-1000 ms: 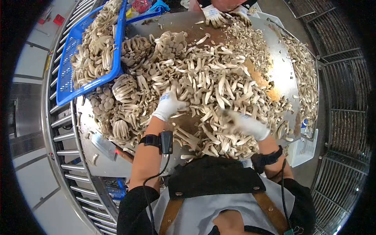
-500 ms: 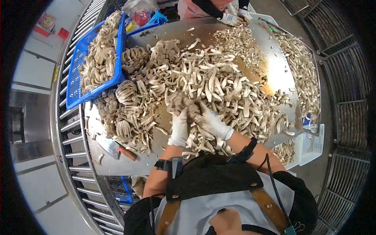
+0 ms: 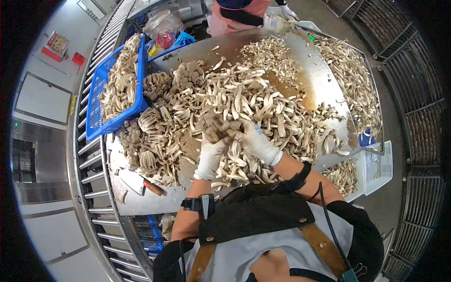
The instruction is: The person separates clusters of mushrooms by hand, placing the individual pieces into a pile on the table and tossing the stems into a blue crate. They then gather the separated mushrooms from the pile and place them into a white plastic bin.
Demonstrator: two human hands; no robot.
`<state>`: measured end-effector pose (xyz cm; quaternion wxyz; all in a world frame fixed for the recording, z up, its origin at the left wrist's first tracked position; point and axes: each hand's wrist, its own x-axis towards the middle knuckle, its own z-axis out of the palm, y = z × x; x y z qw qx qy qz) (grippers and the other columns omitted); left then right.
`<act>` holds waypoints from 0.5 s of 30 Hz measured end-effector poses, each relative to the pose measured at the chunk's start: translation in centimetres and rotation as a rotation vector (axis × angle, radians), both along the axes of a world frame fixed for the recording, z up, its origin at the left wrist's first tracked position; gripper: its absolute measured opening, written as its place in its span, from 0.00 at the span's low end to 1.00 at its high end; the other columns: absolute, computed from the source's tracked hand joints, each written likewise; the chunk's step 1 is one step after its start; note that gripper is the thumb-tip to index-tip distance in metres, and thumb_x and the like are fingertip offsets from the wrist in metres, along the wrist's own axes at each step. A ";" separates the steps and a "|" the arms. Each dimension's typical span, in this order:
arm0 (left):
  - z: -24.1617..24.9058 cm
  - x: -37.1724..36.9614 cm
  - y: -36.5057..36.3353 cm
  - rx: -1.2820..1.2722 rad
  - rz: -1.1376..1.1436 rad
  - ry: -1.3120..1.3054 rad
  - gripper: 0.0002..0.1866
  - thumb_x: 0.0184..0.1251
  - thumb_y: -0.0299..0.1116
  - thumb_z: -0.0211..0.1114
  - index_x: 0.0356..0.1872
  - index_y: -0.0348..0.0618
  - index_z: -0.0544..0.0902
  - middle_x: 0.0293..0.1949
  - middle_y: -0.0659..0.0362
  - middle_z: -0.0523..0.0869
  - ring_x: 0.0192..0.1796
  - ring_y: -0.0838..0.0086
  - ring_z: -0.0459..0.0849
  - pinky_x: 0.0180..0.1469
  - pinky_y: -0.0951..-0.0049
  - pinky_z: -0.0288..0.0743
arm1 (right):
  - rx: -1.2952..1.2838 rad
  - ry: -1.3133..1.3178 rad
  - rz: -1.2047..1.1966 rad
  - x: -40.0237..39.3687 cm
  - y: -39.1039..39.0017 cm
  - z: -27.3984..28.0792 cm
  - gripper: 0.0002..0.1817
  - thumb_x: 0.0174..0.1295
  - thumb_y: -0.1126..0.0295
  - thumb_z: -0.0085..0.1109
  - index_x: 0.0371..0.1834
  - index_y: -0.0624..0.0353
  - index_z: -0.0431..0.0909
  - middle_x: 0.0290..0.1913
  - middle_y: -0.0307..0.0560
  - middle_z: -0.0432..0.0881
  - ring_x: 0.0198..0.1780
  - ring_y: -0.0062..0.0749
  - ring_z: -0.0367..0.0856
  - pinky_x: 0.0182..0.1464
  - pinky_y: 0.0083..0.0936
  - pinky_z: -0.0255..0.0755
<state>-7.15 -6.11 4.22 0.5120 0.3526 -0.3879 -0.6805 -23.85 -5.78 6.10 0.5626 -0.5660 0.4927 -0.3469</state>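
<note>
In white gloves, both my hands are over a big heap of mushrooms [image 3: 263,105] on a steel table [image 3: 171,193]. My left hand [image 3: 211,152] is closed around the near side of a brownish mushroom cluster [image 3: 211,128]. My right hand [image 3: 256,142] meets it from the other side, its fingers closed on mushrooms at the cluster's edge; the fingertips are partly hidden. Left of my hands lie uncut clumps of mushrooms [image 3: 149,120]. A knife [image 3: 134,181] with a wooden handle rests flat near the table's left edge.
A blue basket [image 3: 115,124] full of mushrooms stands at the left beside a roller conveyor [image 3: 94,185]. Mushrooms fill a tray [image 3: 381,136] at the right, above a white crate [image 3: 378,171]. Across the table, a co-worker in a pink apron [image 3: 230,23] has gloved hands near small pieces.
My hands are still together at the cluster, with the fingers slightly shifted. The view has tilted a little. The co-worker's hands have moved apart, one blurred.
</note>
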 end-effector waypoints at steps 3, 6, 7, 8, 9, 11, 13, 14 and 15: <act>0.7 0.3 0.4 0.126 0.067 0.113 0.21 0.65 0.20 0.62 0.60 0.39 0.73 0.51 0.58 0.83 0.51 0.73 0.82 0.55 0.74 0.77 | 0.137 -0.307 0.051 -1.5 0.2 1.3 0.15 0.65 0.78 0.52 0.55 0.69 0.72 0.53 0.46 0.77 0.46 0.20 0.73 0.45 0.16 0.71; -1.1 0.8 0.4 0.174 0.123 0.116 0.23 0.65 0.21 0.62 0.62 0.41 0.71 0.52 0.60 0.81 0.51 0.73 0.81 0.53 0.71 0.78 | 0.245 -0.565 -0.069 -2.8 0.0 0.9 0.15 0.58 0.86 0.47 0.48 0.69 0.75 0.53 0.46 0.77 0.48 0.24 0.73 0.47 0.22 0.73; -0.5 0.6 0.6 0.164 0.131 0.114 0.24 0.64 0.20 0.62 0.62 0.42 0.70 0.52 0.60 0.80 0.51 0.72 0.81 0.53 0.70 0.78 | 0.300 -0.619 -0.149 -3.1 -0.1 0.8 0.15 0.57 0.87 0.46 0.47 0.69 0.75 0.54 0.46 0.77 0.50 0.27 0.73 0.48 0.24 0.74; 0.9 -0.2 1.3 0.182 0.111 0.160 0.23 0.65 0.22 0.61 0.62 0.42 0.71 0.52 0.61 0.80 0.52 0.74 0.80 0.56 0.70 0.75 | 0.164 -0.638 -0.268 -2.8 -0.6 0.1 0.16 0.57 0.84 0.50 0.50 0.67 0.75 0.49 0.47 0.79 0.46 0.30 0.76 0.46 0.28 0.75; 0.7 -0.9 1.8 0.134 0.106 0.159 0.23 0.65 0.22 0.61 0.62 0.42 0.71 0.52 0.61 0.79 0.52 0.74 0.80 0.56 0.71 0.75 | 0.098 -0.364 -0.241 -2.9 -0.8 -0.3 0.17 0.57 0.83 0.50 0.52 0.66 0.75 0.47 0.48 0.79 0.45 0.30 0.76 0.45 0.29 0.75; 0.4 -1.9 2.2 0.042 0.094 0.154 0.23 0.66 0.23 0.61 0.62 0.43 0.71 0.52 0.61 0.79 0.52 0.74 0.79 0.56 0.72 0.74 | -0.028 0.184 -0.185 -2.7 -0.8 0.5 0.20 0.58 0.81 0.51 0.56 0.64 0.74 0.41 0.49 0.80 0.41 0.31 0.77 0.43 0.30 0.75; 0.2 -1.4 1.5 0.105 0.026 0.083 0.23 0.66 0.24 0.62 0.62 0.43 0.71 0.53 0.61 0.79 0.51 0.74 0.80 0.50 0.76 0.77 | 0.152 -0.141 -0.129 -2.0 0.2 -1.2 0.19 0.59 0.79 0.52 0.56 0.64 0.73 0.42 0.53 0.81 0.37 0.32 0.79 0.37 0.30 0.75; -0.4 -0.9 1.1 0.182 0.048 0.107 0.23 0.66 0.24 0.62 0.62 0.44 0.71 0.53 0.61 0.79 0.50 0.74 0.81 0.49 0.77 0.78 | -0.252 -0.107 -0.049 -2.3 -0.7 -2.3 0.21 0.59 0.78 0.54 0.58 0.65 0.71 0.45 0.54 0.80 0.36 0.29 0.79 0.31 0.27 0.74; -0.8 -0.1 0.6 0.259 0.071 0.130 0.23 0.66 0.25 0.63 0.62 0.44 0.71 0.53 0.61 0.79 0.50 0.74 0.81 0.48 0.78 0.78 | -0.186 -0.136 -0.002 -2.8 -0.9 -2.8 0.22 0.60 0.77 0.55 0.59 0.66 0.70 0.48 0.55 0.79 0.37 0.27 0.79 0.29 0.25 0.74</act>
